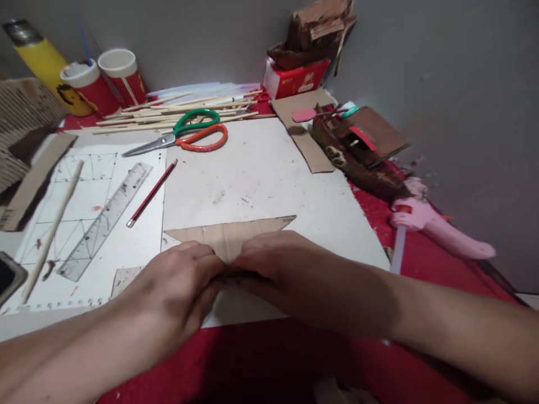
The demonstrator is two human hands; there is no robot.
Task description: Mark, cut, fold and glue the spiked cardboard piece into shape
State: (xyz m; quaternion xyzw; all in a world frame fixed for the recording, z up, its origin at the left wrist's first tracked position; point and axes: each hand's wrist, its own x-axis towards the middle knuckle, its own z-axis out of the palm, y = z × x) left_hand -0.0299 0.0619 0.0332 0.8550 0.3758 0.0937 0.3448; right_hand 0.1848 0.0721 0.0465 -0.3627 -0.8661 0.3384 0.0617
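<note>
A cut piece of brown cardboard (227, 237) with pointed ends lies at the front of the white board (261, 179). My left hand (181, 280) grips its near edge, fingers curled over the top. Close beside it, my right hand (273, 269) is closed on the same edge, thumbs underneath. Faint creases run across the cardboard between the two hands. The edge inside my fingers is mostly hidden. To the left, a red pencil (152, 193) and a clear ruler (105, 219) rest on a sheet of pencil-drawn lines (42, 235).
Scissors (181, 137) lie behind, before a pile of thin sticks (168, 115). A pink glue gun (442, 224) and a brown model boat (357, 146) stand right. Two paper cups (124, 78) and a yellow bottle (44, 62) are back left. A second model boat (315, 33) sits on a red box (295, 78).
</note>
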